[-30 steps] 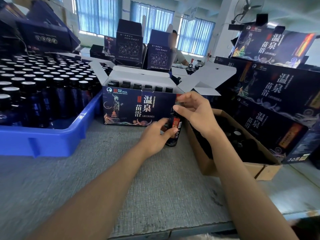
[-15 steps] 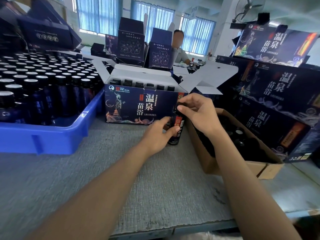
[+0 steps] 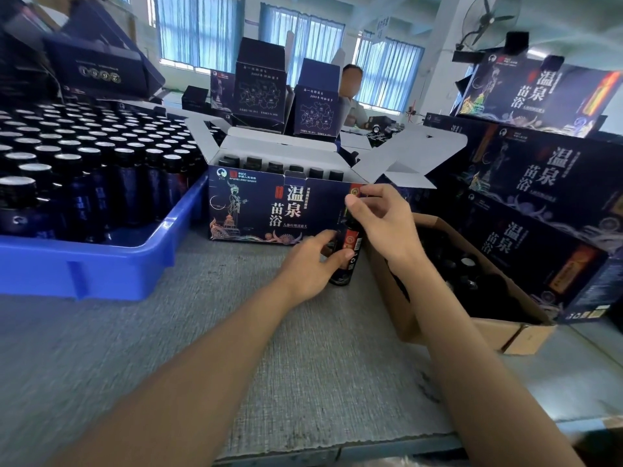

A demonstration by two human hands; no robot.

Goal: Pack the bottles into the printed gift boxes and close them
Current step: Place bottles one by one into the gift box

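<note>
Just off the near right corner of the box (image 3: 269,210), on the worktop (image 3: 269,348), left hand (image 3: 310,264) is gripping the bottle (image 3: 349,254) low down while right hand (image 3: 384,220) is pinching its top with curled fingers.

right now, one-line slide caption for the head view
Left hand and right hand hold a bottle beside the open gift box

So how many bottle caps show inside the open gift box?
6 bottle caps, one row behind the gift box front wall, left to right; others may be hidden.
</note>
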